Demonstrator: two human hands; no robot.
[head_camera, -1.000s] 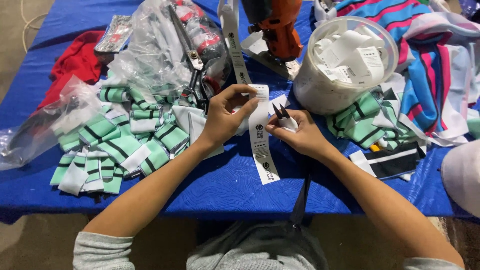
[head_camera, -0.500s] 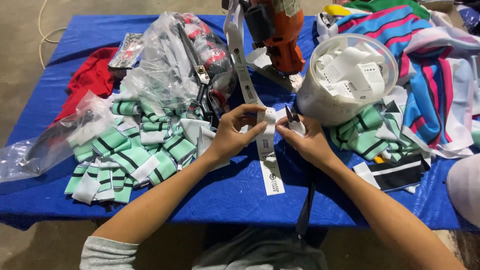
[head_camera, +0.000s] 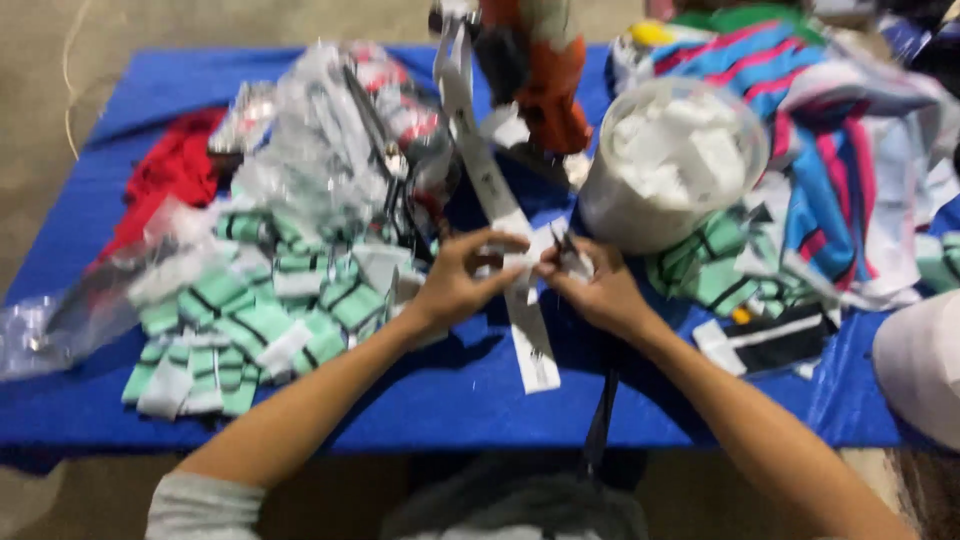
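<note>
We see both hands meeting over the blue table cover (head_camera: 470, 400), and the picture is smeared with motion. The left hand (head_camera: 455, 285) curls its fingers and thumb onto a long white label strip (head_camera: 500, 215), pinching it near the middle. The right hand (head_camera: 598, 290) closes on the same strip from the other side and grips a small dark tool (head_camera: 562, 245); we cannot tell what kind. The strip runs from the orange machine (head_camera: 548, 85) at the back, down through both hands, and its free end lies on the cloth between the forearms.

Around them it is crowded. Left of the left hand sits one heap of green and white striped knit pieces (head_camera: 250, 320), too many and too blurred to count, with crumpled clear plastic bags (head_camera: 330, 150) and one red cloth (head_camera: 165, 175) behind. Just behind the right hand stands one white tub of labels (head_camera: 670, 165), a second green pile (head_camera: 715, 265) beside it, then striped pink and blue garments (head_camera: 850, 170)
</note>
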